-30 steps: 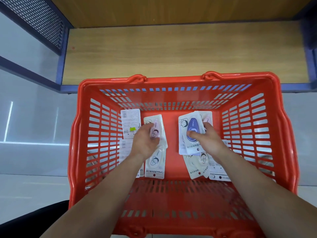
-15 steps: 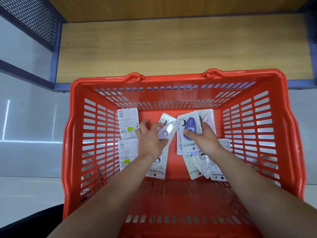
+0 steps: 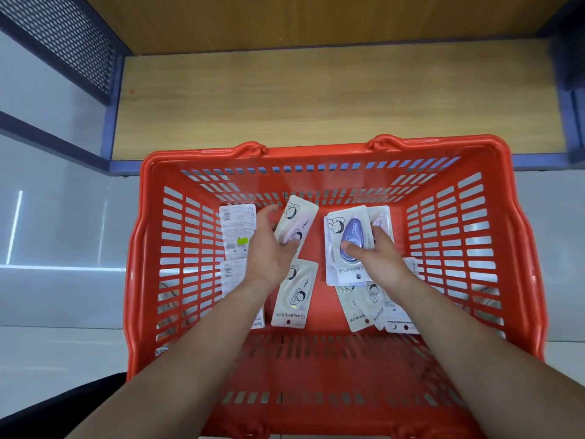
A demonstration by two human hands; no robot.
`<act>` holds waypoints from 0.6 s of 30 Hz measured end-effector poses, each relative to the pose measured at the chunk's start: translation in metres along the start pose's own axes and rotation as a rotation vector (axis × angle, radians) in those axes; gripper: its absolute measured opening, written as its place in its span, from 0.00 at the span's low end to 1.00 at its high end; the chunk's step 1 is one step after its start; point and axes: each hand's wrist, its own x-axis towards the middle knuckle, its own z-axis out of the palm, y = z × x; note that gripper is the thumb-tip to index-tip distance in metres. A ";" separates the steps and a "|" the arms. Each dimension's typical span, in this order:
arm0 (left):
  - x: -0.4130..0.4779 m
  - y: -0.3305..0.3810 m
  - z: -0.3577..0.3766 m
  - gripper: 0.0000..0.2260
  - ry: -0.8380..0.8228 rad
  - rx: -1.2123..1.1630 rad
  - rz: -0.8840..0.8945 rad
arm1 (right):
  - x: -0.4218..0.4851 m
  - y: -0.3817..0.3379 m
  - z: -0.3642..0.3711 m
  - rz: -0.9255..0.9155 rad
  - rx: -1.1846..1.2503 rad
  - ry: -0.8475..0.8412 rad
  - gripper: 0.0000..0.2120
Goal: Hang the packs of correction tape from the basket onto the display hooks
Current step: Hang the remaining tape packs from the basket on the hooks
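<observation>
A red plastic basket (image 3: 519, 248) holds several white packs of correction tape. My left hand (image 3: 269, 251) grips a pack with a pale pink tape (image 3: 296, 223), lifted and tilted off the basket floor. My right hand (image 3: 376, 258) holds a small stack of packs, the top one showing a purple tape (image 3: 351, 239), thumb pressed on its front. Another pack (image 3: 294, 294) lies flat below my left hand. More packs (image 3: 370, 307) lie under my right wrist. Two face-down packs (image 3: 239, 229) lie at the basket's left. No display hooks are in view.
A wooden shelf board (image 3: 316, 96) with a blue frame lies beyond the basket. A dark perforated metal panel (image 3: 63, 36) stands at the upper left. Pale glossy floor tiles (image 3: 63, 232) surround the basket. A dark shape (image 3: 47, 407) sits at the bottom left corner.
My left hand has lifted the pink-tape pack up and tilted it toward the basket's far wall. My right hand keeps its stack, raised slightly. The view has shifted a little.
</observation>
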 end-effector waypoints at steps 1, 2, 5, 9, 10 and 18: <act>-0.002 0.004 -0.006 0.24 0.008 0.016 -0.001 | -0.004 -0.003 -0.001 -0.007 -0.003 0.005 0.15; -0.004 0.009 -0.013 0.20 0.012 0.039 -0.003 | -0.008 -0.006 -0.001 -0.016 -0.010 0.016 0.15; -0.016 0.018 -0.033 0.13 0.032 0.020 0.004 | -0.023 -0.019 -0.004 -0.046 0.003 0.014 0.15; -0.040 0.046 -0.059 0.13 -0.035 -0.208 -0.062 | -0.053 -0.044 -0.006 -0.103 0.033 -0.074 0.15; -0.050 0.057 -0.064 0.14 -0.083 -0.287 -0.083 | -0.062 -0.050 -0.005 -0.123 0.040 -0.094 0.16; -0.114 0.127 -0.090 0.19 -0.174 -0.355 0.071 | -0.142 -0.119 0.003 -0.282 0.188 -0.079 0.14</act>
